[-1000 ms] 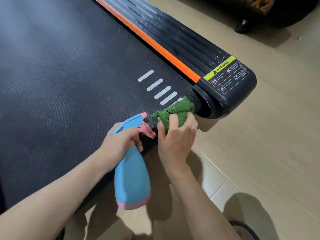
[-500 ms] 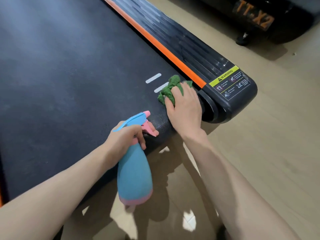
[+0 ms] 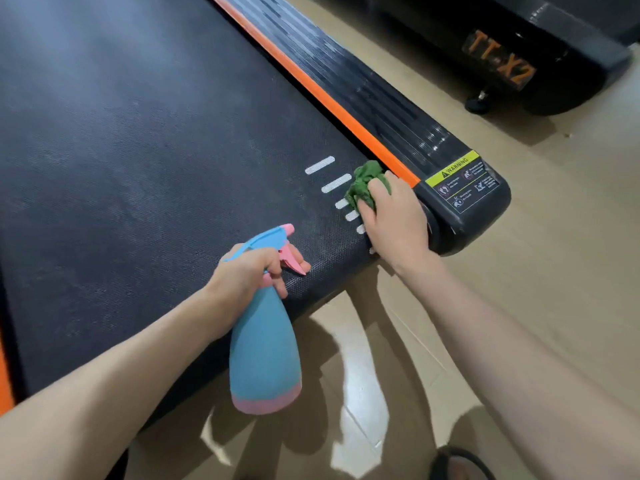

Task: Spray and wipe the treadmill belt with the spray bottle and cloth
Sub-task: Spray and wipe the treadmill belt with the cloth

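Note:
The black treadmill belt (image 3: 145, 174) fills the left and middle of the view. My right hand (image 3: 398, 223) presses a crumpled green cloth (image 3: 363, 181) onto the belt at its rear right corner, beside the white stripes (image 3: 320, 165). My left hand (image 3: 246, 285) grips the neck of a blue spray bottle (image 3: 265, 355) with a pink trigger and base. The bottle hangs over the belt's rear edge, nozzle pointing up and right. The cloth is partly hidden under my fingers.
An orange strip (image 3: 332, 109) and a ribbed black side rail (image 3: 381, 102) run along the belt's right side, ending in a cap with a yellow warning label (image 3: 453, 168). Another black machine (image 3: 519, 57) stands on the beige tiled floor (image 3: 536, 271) at top right.
My right hand slid the cloth from the belt's rear edge forward along the right side, over the white stripes. The left hand kept the bottle in about the same place.

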A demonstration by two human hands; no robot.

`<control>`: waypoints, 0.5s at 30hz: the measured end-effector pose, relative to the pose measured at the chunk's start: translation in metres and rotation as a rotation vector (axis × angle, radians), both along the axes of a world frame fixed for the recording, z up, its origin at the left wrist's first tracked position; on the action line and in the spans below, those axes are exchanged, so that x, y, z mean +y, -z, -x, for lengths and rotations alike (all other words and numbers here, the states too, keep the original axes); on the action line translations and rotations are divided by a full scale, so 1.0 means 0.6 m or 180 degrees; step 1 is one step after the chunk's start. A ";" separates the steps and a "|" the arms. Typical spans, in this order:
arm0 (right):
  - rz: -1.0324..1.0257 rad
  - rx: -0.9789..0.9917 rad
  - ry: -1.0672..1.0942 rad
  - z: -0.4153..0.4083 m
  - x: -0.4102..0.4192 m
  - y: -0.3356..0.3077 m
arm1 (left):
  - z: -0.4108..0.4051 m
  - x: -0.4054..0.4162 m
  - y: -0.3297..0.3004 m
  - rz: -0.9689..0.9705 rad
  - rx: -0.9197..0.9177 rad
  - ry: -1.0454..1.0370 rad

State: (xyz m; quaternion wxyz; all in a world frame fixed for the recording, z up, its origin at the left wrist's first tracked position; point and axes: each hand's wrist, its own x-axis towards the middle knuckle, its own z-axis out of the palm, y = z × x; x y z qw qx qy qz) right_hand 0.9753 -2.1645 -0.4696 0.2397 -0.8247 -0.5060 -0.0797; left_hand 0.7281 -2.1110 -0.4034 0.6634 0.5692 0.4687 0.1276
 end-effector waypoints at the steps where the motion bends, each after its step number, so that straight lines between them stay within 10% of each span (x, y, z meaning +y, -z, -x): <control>1: 0.0040 0.0004 0.0031 0.008 -0.003 0.005 | -0.001 -0.002 -0.002 0.0026 -0.0075 -0.0004; 11: -0.0092 -0.0157 -0.1339 0.121 -0.058 0.027 | 0.018 0.024 -0.012 0.0234 -0.0212 -0.0563; 15: 0.0281 -0.0245 -0.0448 0.014 -0.018 -0.018 | 0.022 0.024 -0.017 0.0258 -0.0228 -0.0677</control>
